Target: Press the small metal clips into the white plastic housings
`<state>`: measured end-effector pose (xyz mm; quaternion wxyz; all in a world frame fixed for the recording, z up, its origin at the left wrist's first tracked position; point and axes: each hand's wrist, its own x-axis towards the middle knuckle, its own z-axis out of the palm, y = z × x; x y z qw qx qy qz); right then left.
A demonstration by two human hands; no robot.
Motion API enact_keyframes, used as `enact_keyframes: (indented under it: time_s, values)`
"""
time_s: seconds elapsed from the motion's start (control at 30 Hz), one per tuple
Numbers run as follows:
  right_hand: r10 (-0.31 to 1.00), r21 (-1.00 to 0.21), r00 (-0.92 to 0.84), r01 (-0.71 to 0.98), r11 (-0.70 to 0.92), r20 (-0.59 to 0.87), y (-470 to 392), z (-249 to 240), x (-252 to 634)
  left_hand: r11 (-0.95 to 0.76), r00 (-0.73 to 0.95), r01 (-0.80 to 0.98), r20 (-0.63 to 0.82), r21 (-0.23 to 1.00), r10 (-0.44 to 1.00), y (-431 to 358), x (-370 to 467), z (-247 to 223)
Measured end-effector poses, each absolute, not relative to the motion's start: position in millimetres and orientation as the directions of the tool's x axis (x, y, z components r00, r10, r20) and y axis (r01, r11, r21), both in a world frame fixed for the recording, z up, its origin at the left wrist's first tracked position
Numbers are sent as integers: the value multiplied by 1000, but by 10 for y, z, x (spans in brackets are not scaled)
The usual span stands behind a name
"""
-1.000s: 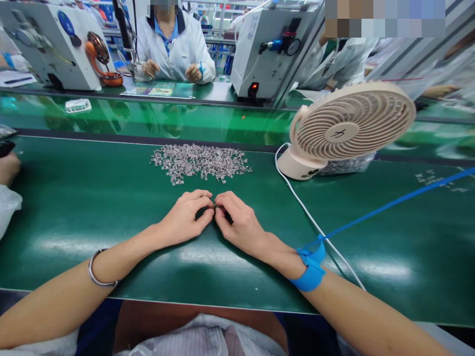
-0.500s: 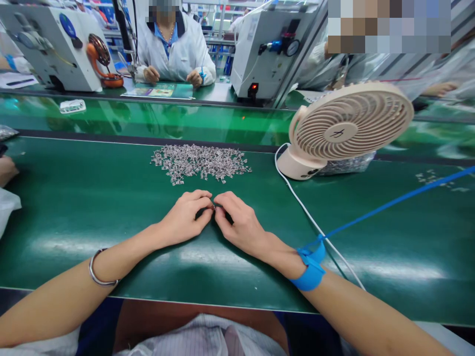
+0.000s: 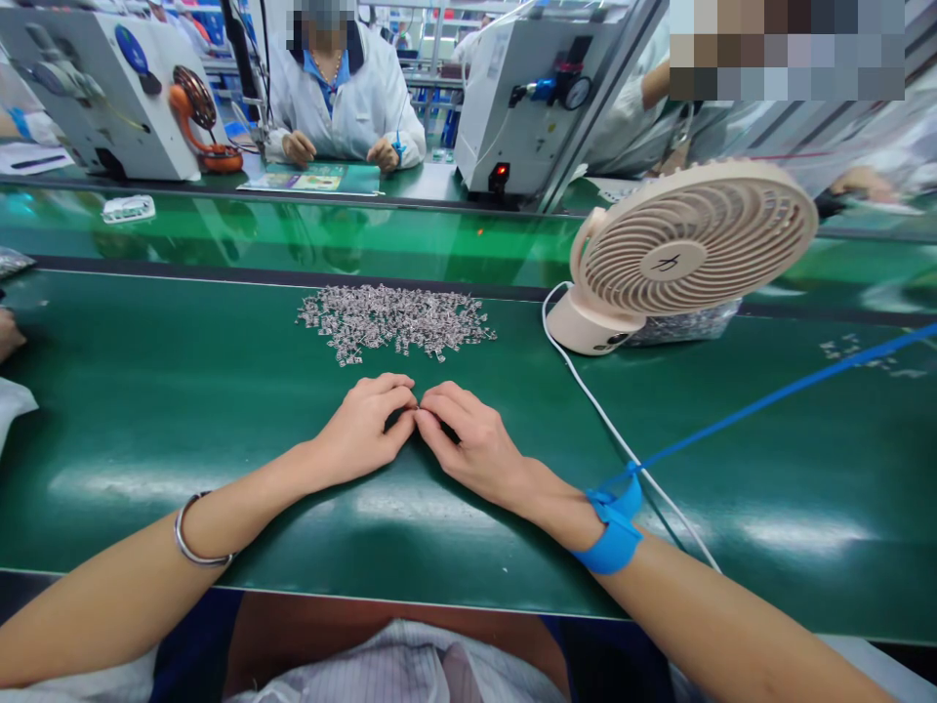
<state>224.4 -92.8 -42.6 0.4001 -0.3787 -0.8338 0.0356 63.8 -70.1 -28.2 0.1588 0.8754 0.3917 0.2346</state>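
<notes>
My left hand (image 3: pixel 368 430) rests low over the green table (image 3: pixel 220 391), its thumb and fingertips pinched together. My right hand (image 3: pixel 472 439) meets it fingertip to fingertip, also in a pinch. Whatever lies between the fingertips is too small and too hidden to name. Just beyond both hands a pile of small silvery metal parts (image 3: pixel 395 320) is spread on the table. A metal bangle circles my left forearm, and a blue wrist strap (image 3: pixel 613 532) with a blue cord is on my right wrist.
A beige fan (image 3: pixel 673 259) stands at the right, its white cable running towards the near edge. Behind it lies a clear bag of parts. More small parts (image 3: pixel 856 353) lie far right. A white object (image 3: pixel 129 209) sits on the belt. A person sits opposite between machines; another's hand shows far left.
My fingertips have drawn closer together, the right ones moving slightly left. The white object on the belt has moved left. The hand at the far left has shifted outwards.
</notes>
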Motion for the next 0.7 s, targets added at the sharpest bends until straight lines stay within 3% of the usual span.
enact_keyframes:
  time_s: [0.33, 0.7]
  values:
    - [658, -351, -409, 606, 714, 632, -927, -452, 2260, -643, 584, 611, 286, 462, 760, -702, 636, -290]
    - [676, -334, -445, 627, 704, 588, -915, -484, 2272, -551, 526, 599, 234, 582, 818, -690, 649, -255]
